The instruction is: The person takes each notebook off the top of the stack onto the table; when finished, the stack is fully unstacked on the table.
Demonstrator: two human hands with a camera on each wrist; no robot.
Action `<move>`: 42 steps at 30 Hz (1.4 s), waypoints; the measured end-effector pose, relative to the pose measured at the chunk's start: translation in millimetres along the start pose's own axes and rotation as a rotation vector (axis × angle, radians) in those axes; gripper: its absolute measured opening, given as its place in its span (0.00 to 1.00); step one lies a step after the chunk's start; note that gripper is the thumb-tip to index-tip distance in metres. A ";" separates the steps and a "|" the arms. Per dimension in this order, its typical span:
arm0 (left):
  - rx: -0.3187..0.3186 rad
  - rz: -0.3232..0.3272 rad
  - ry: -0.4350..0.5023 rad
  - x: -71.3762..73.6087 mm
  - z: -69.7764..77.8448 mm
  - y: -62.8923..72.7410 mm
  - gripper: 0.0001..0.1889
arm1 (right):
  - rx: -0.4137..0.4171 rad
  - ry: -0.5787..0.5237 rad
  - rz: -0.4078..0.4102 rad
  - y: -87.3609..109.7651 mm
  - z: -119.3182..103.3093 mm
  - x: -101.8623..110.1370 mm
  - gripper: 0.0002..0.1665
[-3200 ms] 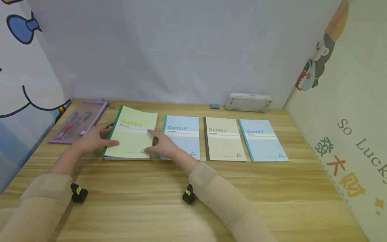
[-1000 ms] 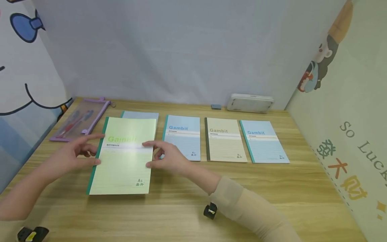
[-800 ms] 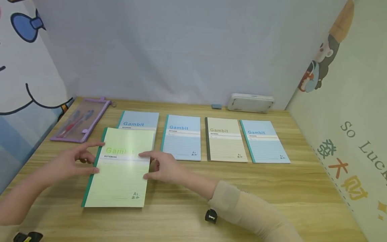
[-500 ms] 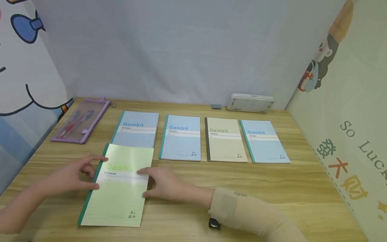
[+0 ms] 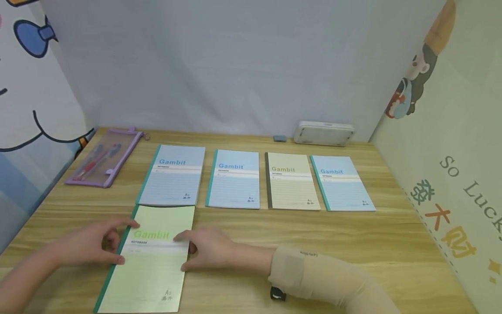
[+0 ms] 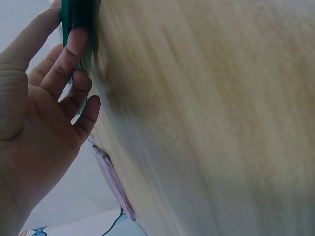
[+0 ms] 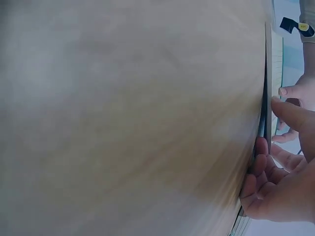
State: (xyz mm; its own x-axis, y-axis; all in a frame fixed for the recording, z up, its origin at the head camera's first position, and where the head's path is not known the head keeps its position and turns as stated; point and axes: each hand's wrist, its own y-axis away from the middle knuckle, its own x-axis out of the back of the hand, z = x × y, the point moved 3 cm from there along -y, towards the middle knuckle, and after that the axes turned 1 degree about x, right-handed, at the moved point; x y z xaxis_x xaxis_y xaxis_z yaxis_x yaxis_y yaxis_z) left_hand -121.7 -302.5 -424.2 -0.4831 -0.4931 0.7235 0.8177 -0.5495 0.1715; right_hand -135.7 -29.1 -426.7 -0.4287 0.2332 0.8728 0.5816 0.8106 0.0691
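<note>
Green notebook (image 5: 145,277), cover up, front left of the wooden table (image 5: 333,257), gripped by both hands, long axis running away from the person, leaning a bit right at the far end. Left hand (image 5: 88,244) pinches the dark green spine, index finger and thumb apart along it, other fingers curled in. Right hand (image 5: 213,249) pinches the opposite long edge, index tip on the cover, thumb lower down. Right wrist view shows a dark gap under that edge; can't tell whether any part rests on the table. Far edge meets the near edge of the leftmost blue notebook (image 5: 172,185); overlap or just touching, can't tell. Rightward in the same row, spaced apart: second blue notebook (image 5: 234,185), tan notebook (image 5: 294,187), third blue notebook (image 5: 345,189). Purple-trimmed zip pouch (image 5: 103,163) with pens inside, left of the row. Small grey block (image 5: 279,138) and white case (image 5: 323,133) at the back, near the pale backdrop (image 5: 235,69). Beige sleeve (image 5: 313,279) on the right arm.
</note>
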 end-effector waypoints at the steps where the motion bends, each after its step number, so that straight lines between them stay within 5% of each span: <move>1: 0.002 -0.007 0.007 -0.8 -0.7 -0.3 0.39 | 0.000 0.006 -0.002 -0.5 0.4 -0.6 0.36; 14: 0.015 -0.018 -0.034 5.0 -6.5 -12.1 0.36 | -0.048 -0.054 -0.073 -5.5 6.1 8.3 0.35; 23: -0.037 0.163 -0.212 32.9 1.3 -20.6 0.34 | -0.061 -0.113 -0.075 -2.8 9.1 34.7 0.37; 31: -0.002 0.275 -0.231 59.1 4.3 -40.0 0.41 | -0.111 -0.129 0.011 -4.5 28.5 74.0 0.41; 42: 0.102 0.224 -0.216 68.0 -15.6 -71.6 0.52 | -0.148 -0.159 0.180 -27.3 74.4 85.7 0.45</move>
State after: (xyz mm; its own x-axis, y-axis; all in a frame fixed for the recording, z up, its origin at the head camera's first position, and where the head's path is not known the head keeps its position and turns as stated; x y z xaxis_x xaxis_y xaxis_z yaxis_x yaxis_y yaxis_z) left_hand -218.0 -307.3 -397.6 -0.2189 -0.4336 0.8741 0.9285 -0.3680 0.0499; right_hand -239.8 8.7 -389.8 -0.4051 0.4572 0.7917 0.7478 0.6639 -0.0007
